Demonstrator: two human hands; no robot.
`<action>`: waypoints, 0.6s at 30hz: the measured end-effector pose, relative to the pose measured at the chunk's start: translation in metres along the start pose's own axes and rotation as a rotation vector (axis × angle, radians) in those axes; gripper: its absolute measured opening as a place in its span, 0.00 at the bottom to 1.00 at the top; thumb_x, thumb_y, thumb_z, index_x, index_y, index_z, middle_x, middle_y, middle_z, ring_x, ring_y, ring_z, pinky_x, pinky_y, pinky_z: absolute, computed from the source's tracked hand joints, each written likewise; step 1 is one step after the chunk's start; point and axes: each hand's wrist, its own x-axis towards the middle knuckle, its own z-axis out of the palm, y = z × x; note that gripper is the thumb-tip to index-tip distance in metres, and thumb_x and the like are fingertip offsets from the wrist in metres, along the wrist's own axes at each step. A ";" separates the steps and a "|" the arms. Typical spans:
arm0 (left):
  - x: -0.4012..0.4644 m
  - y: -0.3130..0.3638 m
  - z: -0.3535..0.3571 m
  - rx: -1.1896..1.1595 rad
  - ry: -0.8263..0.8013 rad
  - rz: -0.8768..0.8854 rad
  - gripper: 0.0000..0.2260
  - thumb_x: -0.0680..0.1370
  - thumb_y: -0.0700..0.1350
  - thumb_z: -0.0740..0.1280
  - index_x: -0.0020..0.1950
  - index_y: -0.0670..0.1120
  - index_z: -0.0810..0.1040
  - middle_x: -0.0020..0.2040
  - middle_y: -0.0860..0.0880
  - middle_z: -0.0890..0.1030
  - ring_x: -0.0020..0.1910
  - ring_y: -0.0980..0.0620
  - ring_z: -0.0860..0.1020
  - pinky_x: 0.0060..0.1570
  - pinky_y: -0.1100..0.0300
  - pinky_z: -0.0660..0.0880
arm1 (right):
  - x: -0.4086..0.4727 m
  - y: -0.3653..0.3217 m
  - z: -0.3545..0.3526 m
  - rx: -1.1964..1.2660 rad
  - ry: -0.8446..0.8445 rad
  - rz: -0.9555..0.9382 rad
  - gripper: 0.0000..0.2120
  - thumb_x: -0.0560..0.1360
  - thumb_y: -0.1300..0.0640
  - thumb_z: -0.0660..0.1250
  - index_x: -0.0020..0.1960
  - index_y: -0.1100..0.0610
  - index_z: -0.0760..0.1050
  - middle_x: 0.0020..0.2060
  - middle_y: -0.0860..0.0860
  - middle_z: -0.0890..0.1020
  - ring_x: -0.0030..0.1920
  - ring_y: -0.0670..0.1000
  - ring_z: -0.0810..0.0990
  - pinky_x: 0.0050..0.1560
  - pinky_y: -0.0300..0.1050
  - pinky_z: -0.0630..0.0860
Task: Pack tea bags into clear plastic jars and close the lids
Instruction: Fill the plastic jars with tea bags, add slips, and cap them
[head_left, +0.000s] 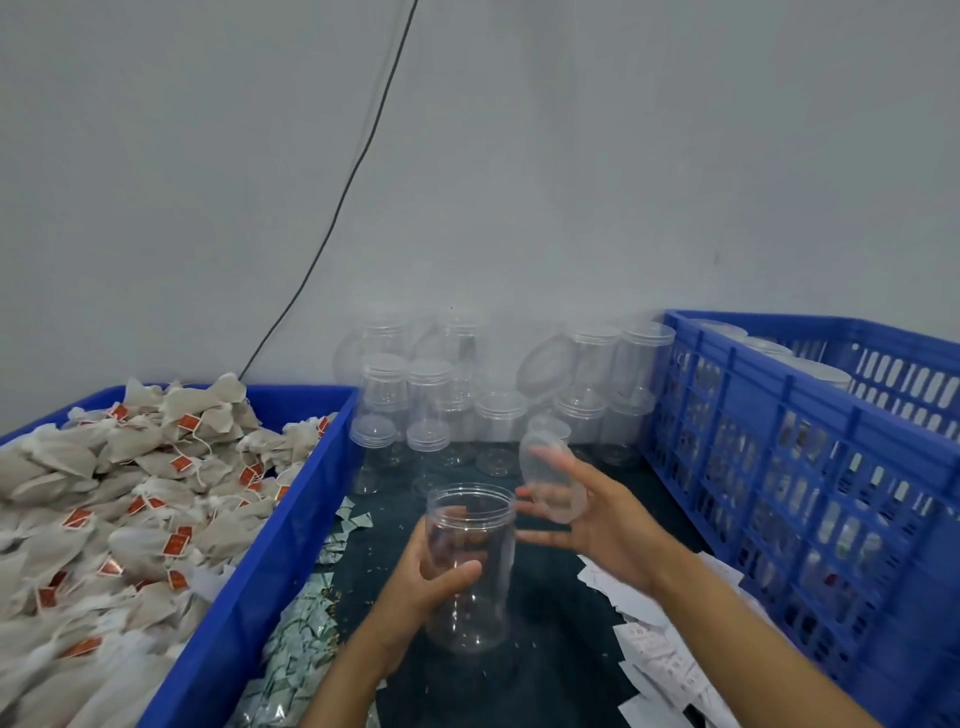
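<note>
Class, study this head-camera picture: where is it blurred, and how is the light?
Head view: the lid in the right hand is smeared by motion blur; the stacked jars at the back look hazy; the held jar is sharper; light is soft and even, with no hard shadows.

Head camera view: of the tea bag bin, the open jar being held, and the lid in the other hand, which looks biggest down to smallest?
1. Tea bag bin, though it sits close to the camera.
2. Open jar in the left hand.
3. Lid in the right hand.

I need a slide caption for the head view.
Left hand holds open empty jar; right hand holds its lid.
</note>
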 end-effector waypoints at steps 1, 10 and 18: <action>0.000 -0.002 0.001 0.004 0.069 0.041 0.34 0.66 0.43 0.80 0.68 0.50 0.68 0.63 0.45 0.79 0.58 0.51 0.81 0.49 0.63 0.78 | 0.002 0.012 -0.002 0.126 0.066 0.040 0.28 0.72 0.42 0.69 0.68 0.52 0.71 0.61 0.65 0.75 0.62 0.64 0.77 0.60 0.64 0.75; 0.002 -0.027 0.002 0.191 0.317 0.137 0.45 0.55 0.49 0.83 0.66 0.59 0.63 0.64 0.59 0.73 0.64 0.60 0.73 0.67 0.51 0.70 | 0.010 0.093 0.001 0.839 0.532 0.156 0.21 0.82 0.56 0.53 0.73 0.62 0.62 0.66 0.71 0.69 0.68 0.69 0.68 0.69 0.63 0.64; 0.001 -0.025 0.002 0.254 0.245 0.046 0.42 0.57 0.53 0.82 0.65 0.62 0.61 0.67 0.57 0.71 0.64 0.61 0.73 0.65 0.62 0.70 | 0.011 0.087 0.002 0.216 0.755 0.185 0.06 0.79 0.69 0.57 0.44 0.67 0.71 0.42 0.61 0.75 0.42 0.55 0.76 0.41 0.45 0.73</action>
